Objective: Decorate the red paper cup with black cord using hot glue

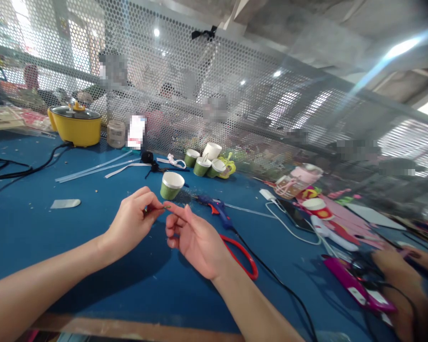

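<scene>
My left hand (131, 223) is closed in a pinch on a small, thin greenish piece (167, 207), mostly covered by the fingers. My right hand (201, 240) meets it from the other side: its index finger is stretched out to the piece's tip, the thumb is raised, and the other fingers are loosely bent. Just beyond both hands stands a small green paper cup (170, 188) with a white rim. To the right lies a blue glue gun (217, 209) with a red trigger. A red loop handle (248, 259) shows partly behind my right wrist.
Several more green and white cups (202, 166) stand near the mesh partition (164, 71). A yellow electric pot (77, 128) and a glass jar (116, 134) are back left. Clear sticks (96, 166) lie nearby. At right are a phone (294, 214), a purple power strip (358, 285) and another person's hands (388, 261).
</scene>
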A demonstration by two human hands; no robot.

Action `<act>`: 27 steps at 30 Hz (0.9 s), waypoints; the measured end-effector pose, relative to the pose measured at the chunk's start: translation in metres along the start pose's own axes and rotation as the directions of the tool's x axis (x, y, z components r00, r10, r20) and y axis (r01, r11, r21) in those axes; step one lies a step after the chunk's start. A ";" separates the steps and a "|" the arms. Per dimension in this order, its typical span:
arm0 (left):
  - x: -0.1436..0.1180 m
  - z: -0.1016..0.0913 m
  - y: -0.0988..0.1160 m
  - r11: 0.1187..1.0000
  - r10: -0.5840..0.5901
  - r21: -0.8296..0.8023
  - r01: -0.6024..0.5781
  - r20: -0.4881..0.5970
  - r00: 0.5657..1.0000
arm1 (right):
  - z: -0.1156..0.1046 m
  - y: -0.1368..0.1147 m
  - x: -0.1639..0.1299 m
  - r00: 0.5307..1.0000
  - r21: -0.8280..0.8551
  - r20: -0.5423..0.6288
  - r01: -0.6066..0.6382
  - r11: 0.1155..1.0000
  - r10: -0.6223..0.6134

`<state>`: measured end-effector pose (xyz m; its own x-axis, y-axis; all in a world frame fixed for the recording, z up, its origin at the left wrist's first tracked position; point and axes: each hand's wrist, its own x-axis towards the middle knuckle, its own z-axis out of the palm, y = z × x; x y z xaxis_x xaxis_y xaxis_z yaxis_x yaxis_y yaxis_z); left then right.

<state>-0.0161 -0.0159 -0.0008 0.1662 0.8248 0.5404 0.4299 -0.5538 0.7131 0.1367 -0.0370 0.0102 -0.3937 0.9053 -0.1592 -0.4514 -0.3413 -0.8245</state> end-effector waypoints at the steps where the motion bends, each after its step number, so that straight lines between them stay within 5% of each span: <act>1: 0.000 0.000 0.000 1.000 0.008 0.009 -0.008 -0.004 1.000 | 0.000 0.000 0.000 1.000 0.005 0.005 -0.002 1.000 0.002; 8: 0.000 0.002 -0.002 0.996 0.078 0.052 -0.075 -0.060 0.995 | 0.001 0.002 -0.001 1.000 -0.015 -0.002 0.012 1.000 -0.012; 17: 0.000 0.003 0.000 0.984 0.173 0.039 -0.174 0.023 0.985 | 0.000 0.001 -0.001 0.997 -0.046 -0.009 0.076 0.996 -0.077; 27: -0.001 0.004 -0.005 0.995 0.069 -0.079 -0.066 0.041 0.997 | 0.002 0.000 -0.003 0.997 -0.085 -0.005 0.080 0.993 -0.080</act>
<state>-0.0143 -0.0135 -0.0063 0.2314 0.7886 0.5697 0.3469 -0.6140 0.7090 0.1359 -0.0399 0.0114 -0.3519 0.9312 -0.0954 -0.4114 -0.2454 -0.8778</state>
